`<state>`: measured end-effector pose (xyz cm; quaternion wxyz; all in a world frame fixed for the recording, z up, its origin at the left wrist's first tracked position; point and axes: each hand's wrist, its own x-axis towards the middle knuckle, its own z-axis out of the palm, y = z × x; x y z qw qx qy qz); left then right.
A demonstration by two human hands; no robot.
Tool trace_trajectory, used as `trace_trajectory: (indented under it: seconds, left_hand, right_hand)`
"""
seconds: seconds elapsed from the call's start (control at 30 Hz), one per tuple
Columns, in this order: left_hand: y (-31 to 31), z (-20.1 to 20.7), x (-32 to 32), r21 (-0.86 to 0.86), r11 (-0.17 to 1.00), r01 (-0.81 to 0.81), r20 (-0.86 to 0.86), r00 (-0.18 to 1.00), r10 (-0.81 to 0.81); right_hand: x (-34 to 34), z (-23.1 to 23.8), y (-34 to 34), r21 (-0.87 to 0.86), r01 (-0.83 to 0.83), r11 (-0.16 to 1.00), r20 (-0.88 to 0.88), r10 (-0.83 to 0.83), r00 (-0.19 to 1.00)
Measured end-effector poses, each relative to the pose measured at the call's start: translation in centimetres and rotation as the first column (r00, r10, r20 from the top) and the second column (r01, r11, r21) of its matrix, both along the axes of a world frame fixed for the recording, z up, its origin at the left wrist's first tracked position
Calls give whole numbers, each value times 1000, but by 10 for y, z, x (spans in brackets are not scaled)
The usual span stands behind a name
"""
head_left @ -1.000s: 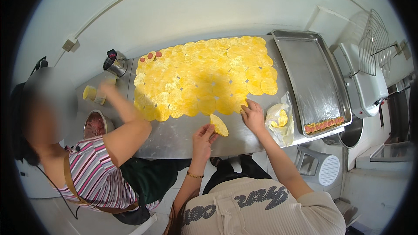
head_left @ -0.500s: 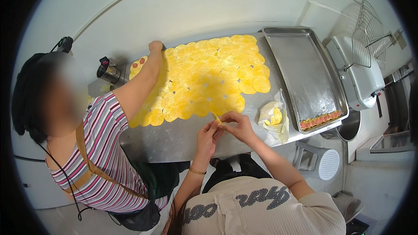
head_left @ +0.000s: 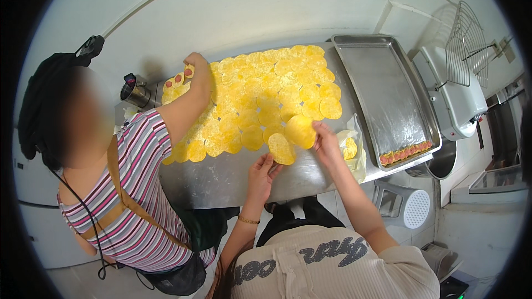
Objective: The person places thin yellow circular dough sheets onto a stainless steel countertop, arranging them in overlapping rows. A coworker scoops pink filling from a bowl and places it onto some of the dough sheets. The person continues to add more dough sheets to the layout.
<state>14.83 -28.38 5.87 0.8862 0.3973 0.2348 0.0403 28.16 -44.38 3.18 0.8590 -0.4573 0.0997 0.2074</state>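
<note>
My left hand (head_left: 260, 176) pinches a round yellow dumpling wrapper (head_left: 281, 149) by its lower edge. Another yellow dumpling wrapper (head_left: 300, 131) hangs from my right hand (head_left: 327, 142), gripped at its right edge. Both wrappers are tilted up, side by side, above the near edge of a sheet of overlapping yellow wrappers (head_left: 244, 94) on the metal table. Right of my right hand lies an opened paper packet (head_left: 357, 160) with more wrappers in it. At the far left, a co-worker's hand (head_left: 195, 59) is over wrappers that carry small lumps of reddish filling (head_left: 169, 84).
A large metal tray (head_left: 382, 85) stands on the right, with a row of filled yellow-and-pink pieces (head_left: 405, 154) along its near end. Beyond it are a white machine (head_left: 449, 91) and a wire rack (head_left: 468, 44). A co-worker in stripes (head_left: 133, 188) stands close on my left; a stool (head_left: 415, 209) is below right.
My hands have moved apart, and the wrappers pinched together between them are now two separate rounds, one in each hand. The co-worker's hand has shifted slightly, and another filled wrapper shows beside it.
</note>
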Motion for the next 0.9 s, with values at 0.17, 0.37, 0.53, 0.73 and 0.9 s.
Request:
trace_trajectory:
  seconds: [0.17,0.37,0.53,0.73,0.9]
  left_hand:
    - [5,3,-4,8,1000,19,17,1000,-19]
    - [2,-2,-2,-19,999,43,-25,999,-43]
    - [-4,-7,7,-32,998,59,-53,997,-61]
    - [-15,-11,8,-13,995,94,-56,994,-95]
    - [-28,-14,16,-48,992,115,-64,991,-118]
  right_hand:
    - [28,-22,-21,-832,269,486,317,18,948]
    - [-2,-39,-47,-809,588,12,327,840,433]
    - [-10,-50,-58,-843,529,-96,217,839,499]
    - [-23,-26,-52,-825,558,89,461,677,574]
    - [-35,17,-35,-708,23,706,503,481,718]
